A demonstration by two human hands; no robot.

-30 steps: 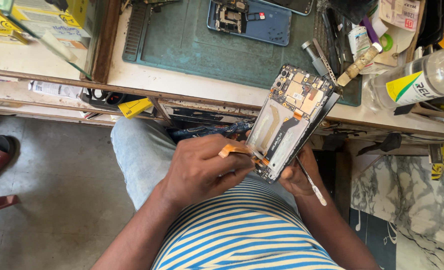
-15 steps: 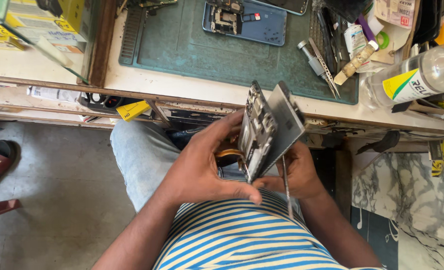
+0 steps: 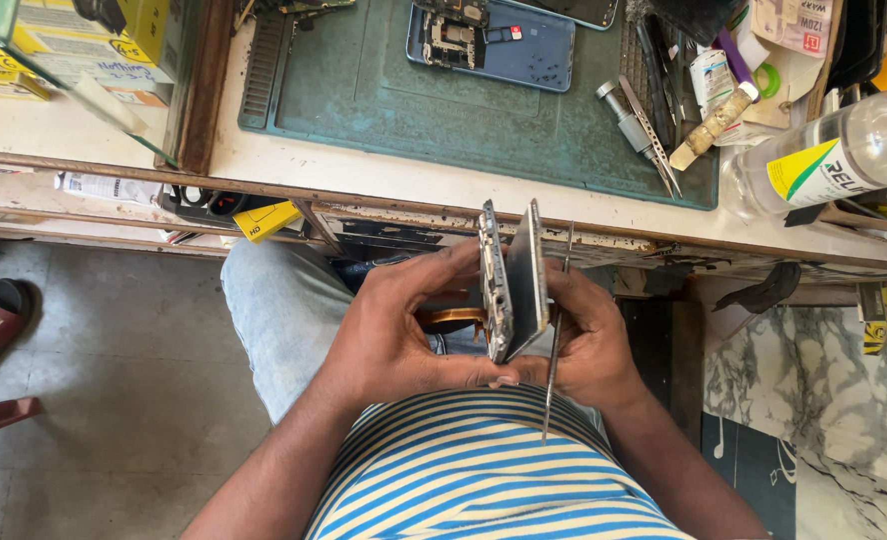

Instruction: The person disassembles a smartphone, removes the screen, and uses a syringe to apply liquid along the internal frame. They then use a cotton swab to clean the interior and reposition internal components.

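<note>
My left hand (image 3: 404, 335) grips the opened phone (image 3: 512, 280) edge-on above my lap, just below the bench edge (image 3: 464, 195); its inner parts are hard to make out. My right hand (image 3: 594, 345) clasps the phone's other side and a thin metal tool (image 3: 556, 340); fingertips hidden. Half a second ago the phone's back faced me more; now it's turned nearly edge-on.

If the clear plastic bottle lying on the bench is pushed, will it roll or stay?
The bottle lies on its side and looks round, so it would probably roll. It seems nearly empty, so likely light. Clutter beside it may stop it.
</note>
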